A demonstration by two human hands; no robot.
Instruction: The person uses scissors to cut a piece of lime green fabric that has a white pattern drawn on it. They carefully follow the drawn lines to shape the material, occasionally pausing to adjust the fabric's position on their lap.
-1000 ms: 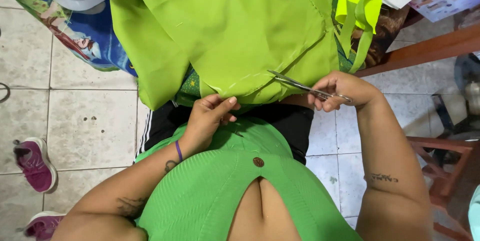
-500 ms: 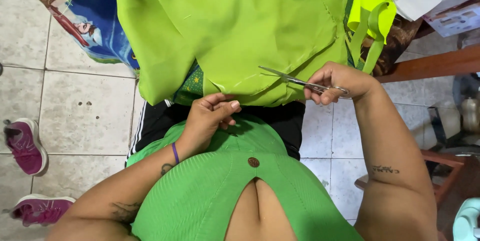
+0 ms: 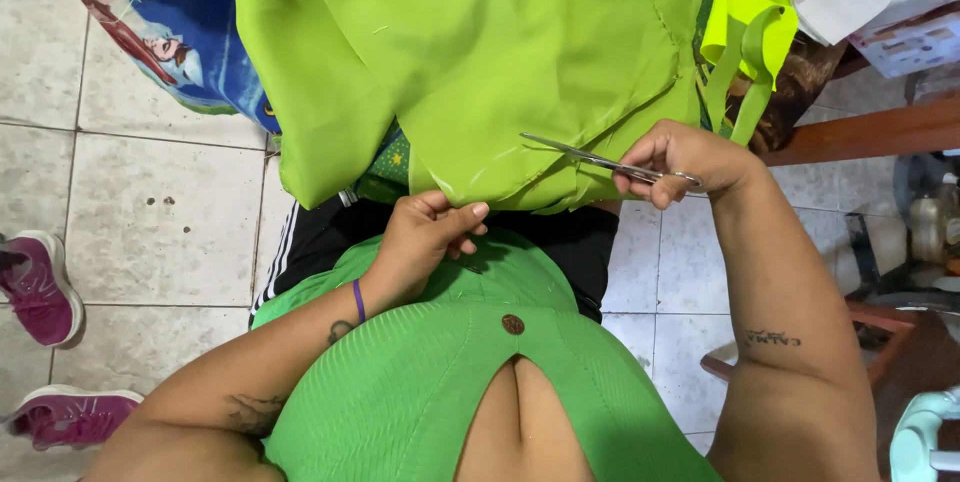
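The person's right hand (image 3: pixel 690 157) is raised to the right of the lap, with the wrist bent and the forearm coming up from the lower right. Its fingers are closed around the handle loops of a pair of thin silver metal scissors (image 3: pixel 590 157). The blades point to the left and lie over the near edge of a large sheet of smooth lime-green fabric (image 3: pixel 480 52). Whether the blades are parted or together cannot be told.

The left hand (image 3: pixel 425 237) is in the middle of the view, just under the near fold of the same fabric. Its thumb and fingers are curled and pinch this lower edge. A thin purple band (image 3: pixel 358 300) goes around the left wrist.

The fabric hangs from the far side over the person's lap, where black trousers with white side stripes (image 3: pixel 300 252) show below it.

The floor is of pale grey square tiles (image 3: pixel 160 222). Two magenta sports shoes (image 3: pixel 40 287) stand at the left edge. A blue printed cloth with cartoon figures (image 3: pixel 185 52) lies far left. At the right, a brown wooden rail (image 3: pixel 870 132) crosses the view, with strips of bright yellow-green material (image 3: pixel 745 37) hanging near it.
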